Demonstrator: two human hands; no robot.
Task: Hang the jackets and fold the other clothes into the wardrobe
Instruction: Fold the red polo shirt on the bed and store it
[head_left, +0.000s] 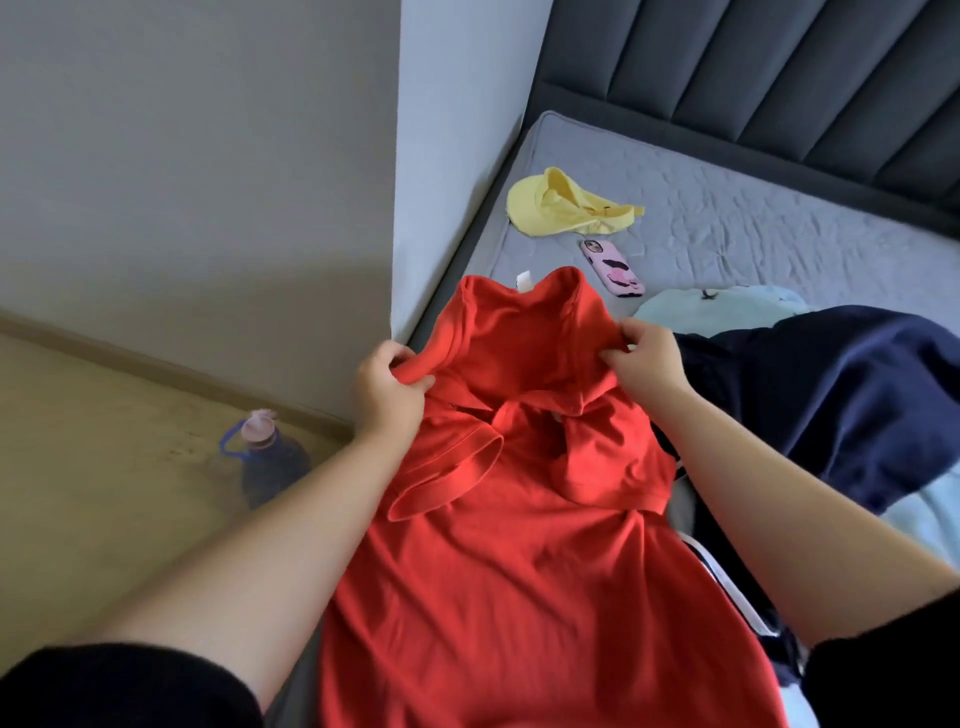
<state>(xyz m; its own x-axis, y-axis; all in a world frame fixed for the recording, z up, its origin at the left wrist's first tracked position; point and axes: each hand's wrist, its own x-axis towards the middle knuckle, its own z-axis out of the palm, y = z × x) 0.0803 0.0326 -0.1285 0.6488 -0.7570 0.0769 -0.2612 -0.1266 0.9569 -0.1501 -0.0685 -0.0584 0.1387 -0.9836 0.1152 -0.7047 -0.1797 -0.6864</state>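
The fingers (410, 376) of the left hand (387, 392) are curling round a bunched fold of soft red cloth, and those of the right hand (647, 358) are pinching the opposite edge, so both are gripping the red shirt (519, 545) near its top. The shirt, a thin, smooth knit with ribbed sleeve hems, is hanging in loose creases over the edge of the bed (727, 218), whose grey quilted cover is lying rumpled. Beside it a dark navy garment (831, 395) is lying heaped on a pale mint one (727, 304). Farther up are resting a glossy pink phone (613, 267) and a floppy yellow cap (561, 205). A dark water bottle (270, 465) is standing on the floor (78, 441).
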